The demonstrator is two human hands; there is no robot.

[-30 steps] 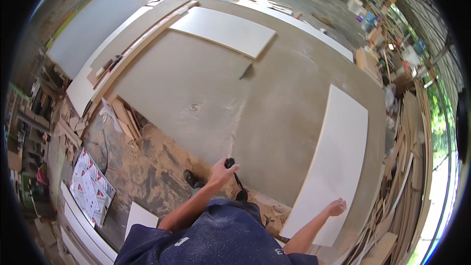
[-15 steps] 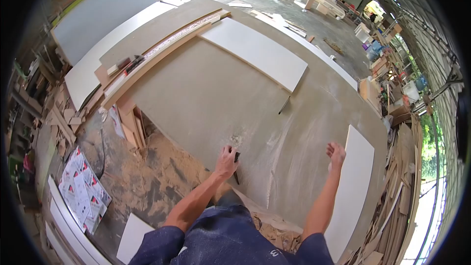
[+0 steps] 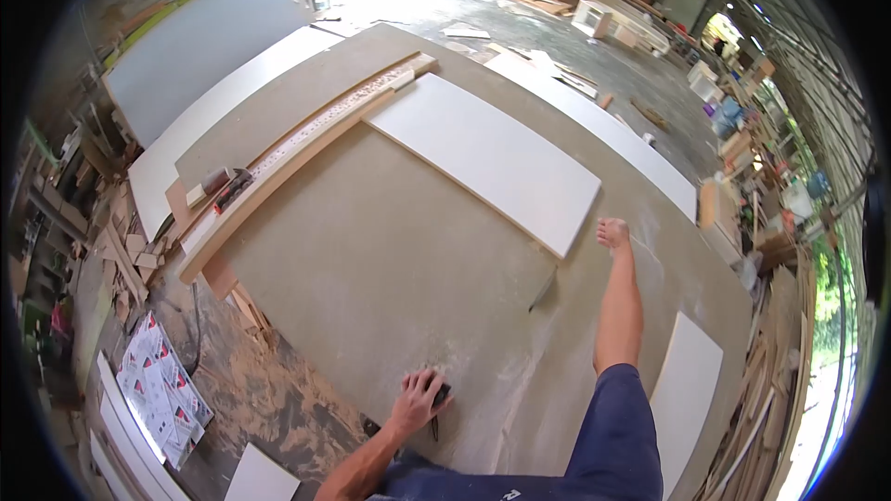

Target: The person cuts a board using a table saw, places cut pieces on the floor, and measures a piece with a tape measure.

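My left hand (image 3: pixel 418 402) is wrapped round a small black tool (image 3: pixel 443 396), low over the near edge of the large grey-brown board (image 3: pixel 371 250). My right hand (image 3: pixel 613 233) is closed beside the right corner of a white panel (image 3: pixel 501 162); whether it holds anything is too small to tell. A thin dark blade-like piece (image 3: pixel 543 289) rests on the board just below that corner. Another white panel (image 3: pixel 687 390) lies at the right, partly behind my right arm.
A long wooden strip (image 3: pixel 297 162) with dark and red tools (image 3: pixel 234 190) crosses the board's left side. Printed sheets (image 3: pixel 165 390) lie at lower left, near sawdust on the floor. Scrap wood (image 3: pixel 775 380) is heaped along the right. A big pale panel (image 3: pixel 209 46) leans behind.
My right hand has moved forward from above the right panel to the far panel's corner, and its fingers have closed. My left hand stays near the board's front edge with the black tool.
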